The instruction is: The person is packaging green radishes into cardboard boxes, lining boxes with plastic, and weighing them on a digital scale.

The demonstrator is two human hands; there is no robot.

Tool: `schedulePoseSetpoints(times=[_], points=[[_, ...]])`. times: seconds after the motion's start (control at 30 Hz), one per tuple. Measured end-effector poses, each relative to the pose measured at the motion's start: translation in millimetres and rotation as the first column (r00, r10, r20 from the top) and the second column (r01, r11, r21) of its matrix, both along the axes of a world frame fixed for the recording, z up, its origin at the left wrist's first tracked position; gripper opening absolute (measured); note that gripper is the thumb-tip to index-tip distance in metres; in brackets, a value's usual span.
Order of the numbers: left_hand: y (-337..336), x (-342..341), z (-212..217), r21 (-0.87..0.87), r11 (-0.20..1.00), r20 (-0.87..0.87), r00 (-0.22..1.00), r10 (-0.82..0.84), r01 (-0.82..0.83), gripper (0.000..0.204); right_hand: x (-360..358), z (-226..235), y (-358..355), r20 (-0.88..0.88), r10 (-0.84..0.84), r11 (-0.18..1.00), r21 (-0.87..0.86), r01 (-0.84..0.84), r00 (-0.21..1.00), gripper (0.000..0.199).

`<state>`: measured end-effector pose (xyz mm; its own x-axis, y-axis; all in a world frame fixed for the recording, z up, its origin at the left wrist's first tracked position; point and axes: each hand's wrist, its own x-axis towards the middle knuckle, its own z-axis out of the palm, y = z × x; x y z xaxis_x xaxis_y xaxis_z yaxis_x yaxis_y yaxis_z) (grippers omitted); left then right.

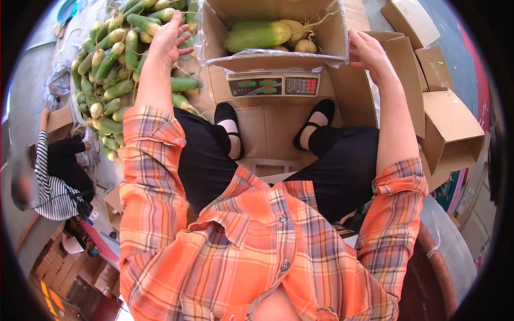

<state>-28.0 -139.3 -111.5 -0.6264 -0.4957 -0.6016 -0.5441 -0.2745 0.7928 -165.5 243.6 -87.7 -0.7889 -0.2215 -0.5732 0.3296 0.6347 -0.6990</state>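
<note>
A cardboard carton (273, 63), lined with clear plastic, sits on a digital scale (256, 85) in front of me. Inside it lie several green radishes (257, 35), pale at their rooted ends. My left hand (170, 40) is over the edge of a big radish pile (115, 64), left of the carton, its fingers spread and nothing in them. By the carton's right wall is my right hand (370, 53), fingers apart and holding nothing; whether its fingertips touch the wall I cannot tell.
Open empty cartons (454, 124) stand at the right, one tall cardboard box (399, 80) close to my right forearm. Flattened cardboard (262, 125) lies under my feet. At the far left a person in a striped top (56, 192) sits beside a small carton (60, 123).
</note>
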Motion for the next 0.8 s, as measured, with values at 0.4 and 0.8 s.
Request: schedulePoseSetpoints(times=[0.4, 0.8], points=[[-5, 7, -25, 0.327, 0.939, 0.066, 0.989, -0.132, 0.104, 0.053, 2, -14, -7, 0.233, -0.062, 0.989, -0.114, 0.091, 0.970, 0.037], [6, 6, -2, 0.368, 0.926, -0.026, 0.996, -0.081, 0.085, 0.028, -11, -1, 6, 0.289, -0.193, 0.840, -0.446, 0.310, 0.938, 0.019]])
